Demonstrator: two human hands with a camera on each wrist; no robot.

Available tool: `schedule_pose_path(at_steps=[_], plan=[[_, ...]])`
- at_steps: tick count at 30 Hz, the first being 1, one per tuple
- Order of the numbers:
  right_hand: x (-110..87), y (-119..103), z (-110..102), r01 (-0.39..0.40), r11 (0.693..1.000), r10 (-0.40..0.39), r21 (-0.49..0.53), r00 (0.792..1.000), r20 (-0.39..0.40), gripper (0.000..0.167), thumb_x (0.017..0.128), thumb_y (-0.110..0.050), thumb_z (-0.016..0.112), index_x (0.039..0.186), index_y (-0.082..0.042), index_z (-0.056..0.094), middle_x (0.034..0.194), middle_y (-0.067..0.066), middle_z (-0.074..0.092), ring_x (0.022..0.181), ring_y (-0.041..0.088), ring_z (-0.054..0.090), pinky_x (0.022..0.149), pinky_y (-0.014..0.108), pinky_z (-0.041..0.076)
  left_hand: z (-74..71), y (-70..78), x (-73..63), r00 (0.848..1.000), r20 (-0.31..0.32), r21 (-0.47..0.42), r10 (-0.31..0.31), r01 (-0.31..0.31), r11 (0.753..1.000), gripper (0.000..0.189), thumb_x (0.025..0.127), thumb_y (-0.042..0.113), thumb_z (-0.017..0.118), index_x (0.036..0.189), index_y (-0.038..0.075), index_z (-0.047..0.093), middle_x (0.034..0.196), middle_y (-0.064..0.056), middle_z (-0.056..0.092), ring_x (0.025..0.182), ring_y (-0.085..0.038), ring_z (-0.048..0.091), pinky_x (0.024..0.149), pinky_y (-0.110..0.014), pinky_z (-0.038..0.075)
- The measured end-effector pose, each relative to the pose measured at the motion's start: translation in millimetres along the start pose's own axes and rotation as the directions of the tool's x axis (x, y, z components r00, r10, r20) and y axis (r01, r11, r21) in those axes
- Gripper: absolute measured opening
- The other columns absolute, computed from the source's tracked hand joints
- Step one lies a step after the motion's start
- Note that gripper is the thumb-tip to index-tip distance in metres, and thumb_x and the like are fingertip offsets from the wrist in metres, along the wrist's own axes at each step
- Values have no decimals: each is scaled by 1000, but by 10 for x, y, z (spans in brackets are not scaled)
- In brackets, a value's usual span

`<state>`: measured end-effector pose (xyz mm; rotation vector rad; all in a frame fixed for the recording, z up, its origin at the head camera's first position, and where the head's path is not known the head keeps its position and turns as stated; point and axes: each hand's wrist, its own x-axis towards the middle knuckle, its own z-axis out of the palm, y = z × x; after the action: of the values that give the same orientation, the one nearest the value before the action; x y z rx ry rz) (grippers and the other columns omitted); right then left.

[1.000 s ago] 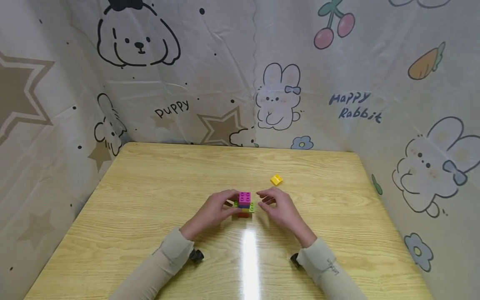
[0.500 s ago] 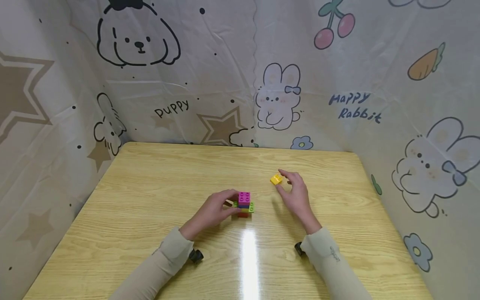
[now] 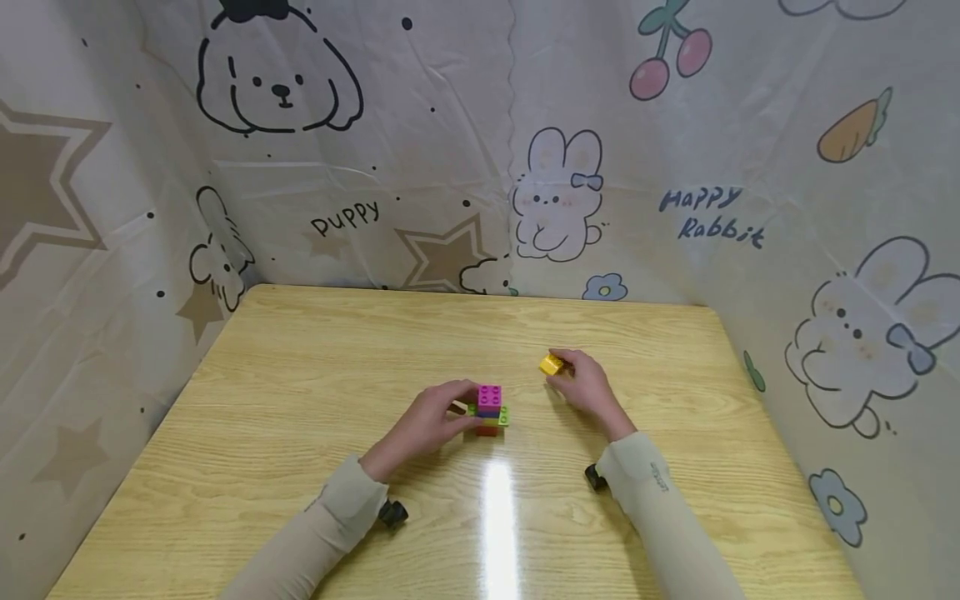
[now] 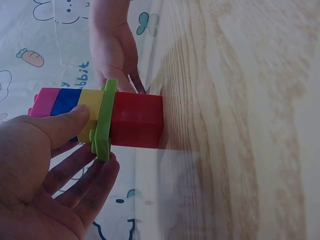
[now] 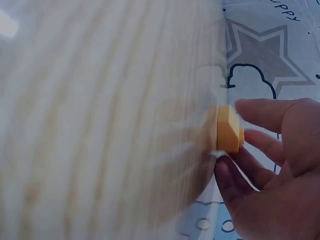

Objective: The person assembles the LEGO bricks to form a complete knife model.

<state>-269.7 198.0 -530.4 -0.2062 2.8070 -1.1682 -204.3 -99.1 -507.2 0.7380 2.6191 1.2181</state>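
My left hand (image 3: 429, 417) holds a stack of toy building bricks (image 4: 137, 120) upright on the table. From the bottom up it runs red, a wider light-green plate (image 4: 105, 122), yellow, blue and a pink brick (image 3: 490, 396) with studs on top. In the left wrist view the thumb lies on the yellow and blue layers, and fingertips reach the green plate's edge from the other side. Farther back and to the right, my right hand (image 3: 587, 386) has thumb and fingers curled round a small yellow brick (image 5: 228, 129), which sits at the table surface, its stud facing up.
The light wood table (image 3: 337, 350) meets a hanging cloth (image 3: 450, 150) with cartoon prints along its back and sides. A bright glare strip (image 3: 498, 525) runs down the table's front middle. Dark wrist cameras show under both sleeves.
My right hand has moved from beside the stack back and right to the yellow brick, and its fingers have drawn in round it. The left hand and the stack stay in place.
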Motion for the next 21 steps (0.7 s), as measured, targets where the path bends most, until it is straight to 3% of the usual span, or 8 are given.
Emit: schedule_pose_path(at_steps=[8, 14, 21], plan=[[2, -6, 20, -4, 1000, 3, 25, 1000, 17, 40, 94, -3, 73, 134, -1, 65, 126, 21, 66, 101, 30, 65, 90, 42, 58, 22, -18, 1, 1000, -15, -5, 20, -20, 1000, 42, 96, 17, 76, 136, 13, 63, 127, -3, 71, 114, -18, 69, 94, -32, 61], [-21, -13, 16, -42, 998, 41, 45, 999, 33, 35, 94, -6, 75, 128, -3, 64, 122, 17, 65, 101, 28, 64, 91, 42, 57, 33, -10, 16, 1000, -4, -17, -6, 6, 1000, 42, 97, 19, 75, 137, 15, 62, 128, -1, 71, 115, -17, 68, 94, -31, 61], [-42, 0, 22, -34, 997, 32, 64, 999, 29, 34, 92, -9, 79, 120, -6, 60, 124, 16, 64, 101, 28, 66, 90, 42, 58, 37, -10, 15, 1000, -11, -17, -1, 1, 1000, 42, 96, 20, 76, 136, 16, 63, 127, 0, 72, 115, -17, 69, 93, -30, 61]])
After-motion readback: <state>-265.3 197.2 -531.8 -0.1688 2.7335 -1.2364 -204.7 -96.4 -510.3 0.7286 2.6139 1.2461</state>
